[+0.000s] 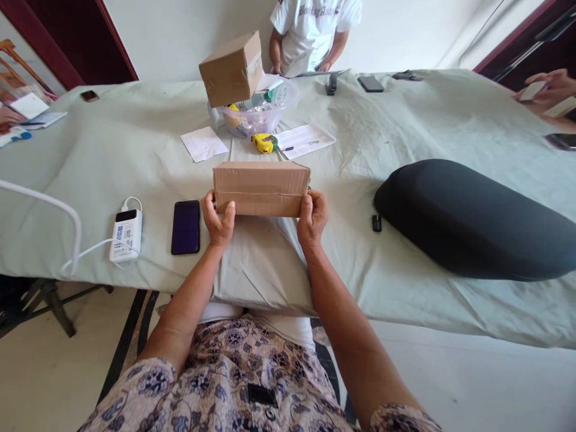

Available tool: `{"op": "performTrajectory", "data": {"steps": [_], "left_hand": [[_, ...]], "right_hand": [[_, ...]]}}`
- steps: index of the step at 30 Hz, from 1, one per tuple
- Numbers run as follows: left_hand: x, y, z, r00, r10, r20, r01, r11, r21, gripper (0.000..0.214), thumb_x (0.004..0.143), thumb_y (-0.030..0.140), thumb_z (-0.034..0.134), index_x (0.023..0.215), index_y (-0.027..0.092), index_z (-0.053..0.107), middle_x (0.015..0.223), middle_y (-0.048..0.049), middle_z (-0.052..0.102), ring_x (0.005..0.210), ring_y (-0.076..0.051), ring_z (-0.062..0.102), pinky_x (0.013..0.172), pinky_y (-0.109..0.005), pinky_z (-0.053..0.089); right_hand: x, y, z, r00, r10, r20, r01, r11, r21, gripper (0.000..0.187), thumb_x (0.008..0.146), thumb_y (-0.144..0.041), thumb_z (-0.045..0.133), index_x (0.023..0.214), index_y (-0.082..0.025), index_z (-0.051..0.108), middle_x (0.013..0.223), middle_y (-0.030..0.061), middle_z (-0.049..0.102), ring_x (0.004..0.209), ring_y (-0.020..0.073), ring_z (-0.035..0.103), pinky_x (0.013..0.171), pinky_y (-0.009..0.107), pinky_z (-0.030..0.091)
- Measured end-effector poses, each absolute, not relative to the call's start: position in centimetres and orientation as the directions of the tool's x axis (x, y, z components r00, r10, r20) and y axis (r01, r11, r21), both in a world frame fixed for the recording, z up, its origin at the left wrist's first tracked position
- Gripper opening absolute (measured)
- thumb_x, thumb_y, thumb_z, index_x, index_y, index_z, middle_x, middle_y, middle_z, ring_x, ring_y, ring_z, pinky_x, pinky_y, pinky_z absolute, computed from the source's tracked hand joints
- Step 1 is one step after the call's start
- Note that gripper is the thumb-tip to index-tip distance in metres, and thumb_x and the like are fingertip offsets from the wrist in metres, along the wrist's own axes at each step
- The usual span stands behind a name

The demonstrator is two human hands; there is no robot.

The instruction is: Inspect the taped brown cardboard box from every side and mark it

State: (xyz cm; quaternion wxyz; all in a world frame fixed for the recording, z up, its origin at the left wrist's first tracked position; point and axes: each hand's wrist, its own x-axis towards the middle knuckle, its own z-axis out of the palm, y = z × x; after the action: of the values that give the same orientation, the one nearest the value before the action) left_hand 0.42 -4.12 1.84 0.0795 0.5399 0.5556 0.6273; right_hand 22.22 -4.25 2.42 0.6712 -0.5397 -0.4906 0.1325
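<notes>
A brown cardboard box (261, 187) is held between my two hands above the near middle of the table. My left hand (218, 221) grips its left end, the thumb on the near face and the other fingers mostly hidden behind. At the right end my right hand (312, 217) grips it the same way. The box's long side, with a horizontal seam, faces me. A dark phone (185, 227) lies just left of my left hand. To the right of my right hand is a small black object (377, 222) whose kind I cannot make out.
Behind the box are a yellow tape measure (264, 143), papers (306, 141) and a plastic basin (288, 102) with another carton (231, 72) on it. A cabled power bank (126, 235) lies left; a large black padded seat (481, 219) right. People sit or stand at the far and side edges.
</notes>
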Motion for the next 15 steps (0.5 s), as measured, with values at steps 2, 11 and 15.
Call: {"op": "performTrajectory", "data": {"steps": [2,11,15], "left_hand": [[0.6,-4.2,1.8,-0.404,0.726,0.557,0.467,-0.360,0.808,0.054,0.082,0.052,0.064,0.121,0.016,0.054,0.112,-0.0142,0.063,0.103,-0.026,0.062,0.087,-0.039,0.054],[0.6,-4.2,2.2,-0.417,0.785,0.458,0.390,-0.300,0.871,0.067,0.086,0.080,0.049,0.114,0.019,0.055,0.100,-0.0088,0.065,0.092,-0.021,0.064,0.084,-0.035,0.053],[0.7,-4.4,2.6,-0.427,0.761,0.489,0.448,-0.291,0.845,0.078,0.082,0.090,0.044,0.107,0.018,0.059,0.103,-0.0121,0.065,0.098,-0.023,0.062,0.081,-0.035,0.052]], "right_hand": [[22.3,-4.2,2.4,0.477,0.718,0.506,0.369,0.359,-0.857,0.053,0.092,-0.072,0.047,0.086,-0.020,0.058,0.077,-0.0006,0.055,0.071,0.0121,0.051,0.067,0.027,0.044],[22.7,-4.1,2.0,0.509,0.718,0.475,0.407,0.286,-0.868,0.062,0.091,-0.073,0.047,0.116,-0.018,0.062,0.077,-0.0008,0.053,0.071,0.0145,0.053,0.069,0.030,0.046],[22.6,-4.2,1.4,0.417,0.730,0.541,0.520,0.296,-0.801,0.069,0.093,-0.070,0.045,0.139,-0.020,0.056,0.090,0.0039,0.060,0.081,0.0180,0.058,0.079,0.035,0.051]]}}
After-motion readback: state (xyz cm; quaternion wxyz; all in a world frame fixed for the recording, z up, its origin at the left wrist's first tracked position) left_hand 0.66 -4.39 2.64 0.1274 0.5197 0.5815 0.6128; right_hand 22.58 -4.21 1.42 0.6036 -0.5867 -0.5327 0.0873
